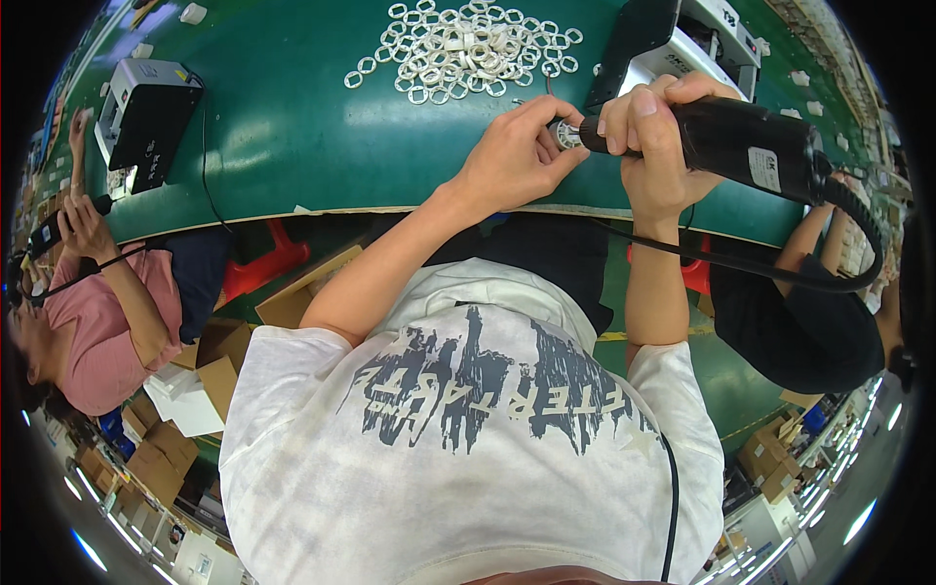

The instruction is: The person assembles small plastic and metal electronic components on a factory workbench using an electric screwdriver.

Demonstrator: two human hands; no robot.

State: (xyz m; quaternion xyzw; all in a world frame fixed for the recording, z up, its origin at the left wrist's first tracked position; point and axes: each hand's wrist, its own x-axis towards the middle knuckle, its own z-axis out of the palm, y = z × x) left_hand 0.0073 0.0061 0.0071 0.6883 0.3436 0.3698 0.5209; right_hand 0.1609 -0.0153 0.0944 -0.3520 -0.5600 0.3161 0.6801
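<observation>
My right hand is wrapped round a black electric screwdriver, held nearly level with its tip pointing left. Between thumb and fingers, my left hand pinches a small round part, whitish with a metallic look. The screwdriver's nose meets this part or stops just short of it; the bit itself is hidden. Both hands are above the green table, near its front edge. Beyond them lies a loose pile of white rings with squarish openings.
A white and black machine stands behind my right hand; a similar one is at the left. The screwdriver's thick black cable loops down on the right. Co-workers sit on both sides, one in a pink shirt. Cardboard boxes are behind.
</observation>
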